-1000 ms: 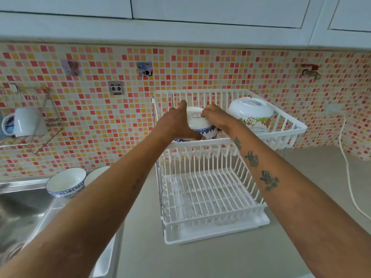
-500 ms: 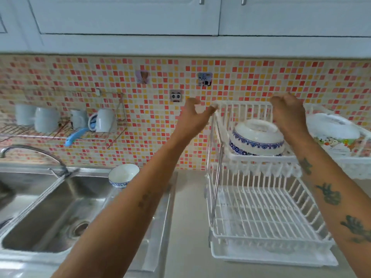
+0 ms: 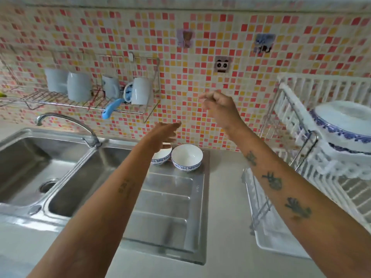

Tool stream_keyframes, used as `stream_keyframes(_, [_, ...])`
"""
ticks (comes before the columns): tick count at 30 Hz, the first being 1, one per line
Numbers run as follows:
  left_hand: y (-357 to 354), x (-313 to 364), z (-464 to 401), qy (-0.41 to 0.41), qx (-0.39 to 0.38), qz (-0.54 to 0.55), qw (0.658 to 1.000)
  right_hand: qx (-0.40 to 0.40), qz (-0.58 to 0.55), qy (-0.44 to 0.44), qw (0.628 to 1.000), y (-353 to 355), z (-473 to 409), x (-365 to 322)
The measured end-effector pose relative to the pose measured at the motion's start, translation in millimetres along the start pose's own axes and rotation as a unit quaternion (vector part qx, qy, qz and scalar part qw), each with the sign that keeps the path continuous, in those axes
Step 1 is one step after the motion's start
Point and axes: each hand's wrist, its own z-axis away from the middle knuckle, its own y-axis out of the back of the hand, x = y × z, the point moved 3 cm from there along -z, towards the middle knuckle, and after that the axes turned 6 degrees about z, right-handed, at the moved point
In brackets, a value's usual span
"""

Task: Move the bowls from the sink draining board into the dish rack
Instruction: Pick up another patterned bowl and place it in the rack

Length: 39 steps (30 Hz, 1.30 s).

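Two white bowls with blue patterned rims stand upright at the back of the steel draining board [image 3: 170, 207]. The right bowl [image 3: 187, 157] is in full view; the left bowl [image 3: 161, 157] is partly hidden behind my left hand [image 3: 163, 135], which hovers just above it, fingers apart and empty. My right hand [image 3: 217, 106] hangs higher in the air in front of the tiled wall, fingers loosely curled and holding nothing. At the right edge, the white dish rack [image 3: 297, 121] carries an upturned blue-patterned bowl [image 3: 343, 125] on its upper tier.
A double steel sink [image 3: 60, 173] with a curved tap [image 3: 66, 121] lies to the left. A wire wall shelf [image 3: 84, 103] holds several white mugs and a blue-handled tool. The rack's white drip tray [image 3: 267, 237] sits on the grey counter.
Both hands let go of the bowl set upside down on the rack's upper tier and swung left toward the draining board. The view turned left and down with them.
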Motion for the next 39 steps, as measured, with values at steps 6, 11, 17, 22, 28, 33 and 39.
stream_keyframes(6, [14.7, -98.7, -49.9, 0.186, -0.085, -0.044, 0.978, -0.046, 0.003, -0.296, 0.954, -59.3, -29.9, 137.3])
stream_keyframes(11, [10.6, -151.5, -98.2, 0.243, -0.094, 0.036, 0.965, -0.070, 0.020, -0.438, 0.896, -80.6, -28.6, 225.4])
stream_keyframes(17, [-13.9, -175.9, -145.4, 0.269, -0.072, 0.182, 0.943, -0.095, -0.038, -0.493, 0.864, -109.0, -33.4, 263.9])
stream_keyframes(22, [-25.8, -186.3, -170.1, 0.271, -0.041, 0.190, 0.943, -0.098, -0.047, -0.512, 0.852, -133.9, -43.4, 277.6])
stream_keyframes(28, [-28.2, -194.9, -186.3, 0.261, -0.029, 0.241, 0.934, -0.074, -0.040, -0.511, 0.855, -144.3, -50.0, 292.7])
stream_keyframes(33, [-33.4, -193.0, -187.1, 0.251, -0.030, 0.252, 0.934, -0.045, -0.046, -0.506, 0.860, -151.6, -51.3, 295.1])
stream_keyframes(39, [-39.9, -178.0, -173.5, 0.216, -0.035, 0.223, 0.950, 0.024, 0.008, -0.491, 0.871, -146.7, -48.8, 286.7])
